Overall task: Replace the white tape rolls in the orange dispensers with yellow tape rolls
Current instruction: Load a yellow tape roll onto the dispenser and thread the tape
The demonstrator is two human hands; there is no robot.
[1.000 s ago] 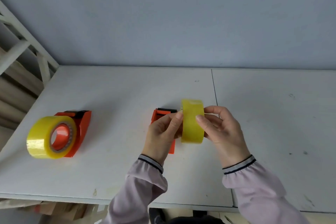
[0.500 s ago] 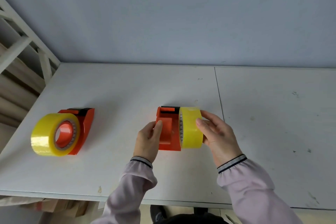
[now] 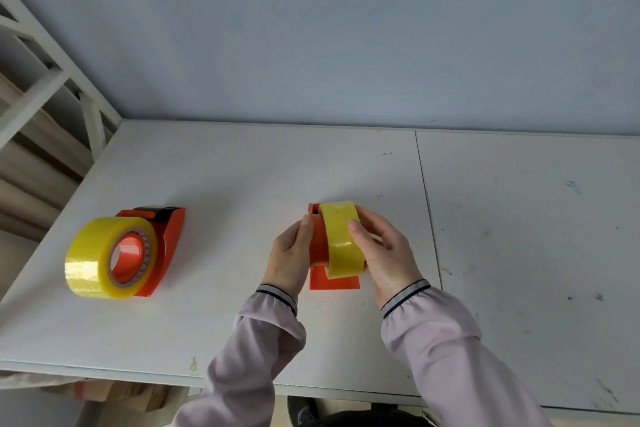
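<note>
The left dispenser (image 3: 166,246) already carries a yellow roll (image 3: 93,260); the left hand (image 3: 291,256) grips the second dispenser (image 3: 318,246) while the right hand (image 3: 384,253) clasps its yellow tape roll (image 3: 341,239), seemingly not fully seated.

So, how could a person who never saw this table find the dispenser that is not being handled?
On the white table, look at the left part, far from both hands. There an orange dispenser lies alone, a yellow roll already on its hub. Unlike the middle dispenser, nobody touches it.
</note>
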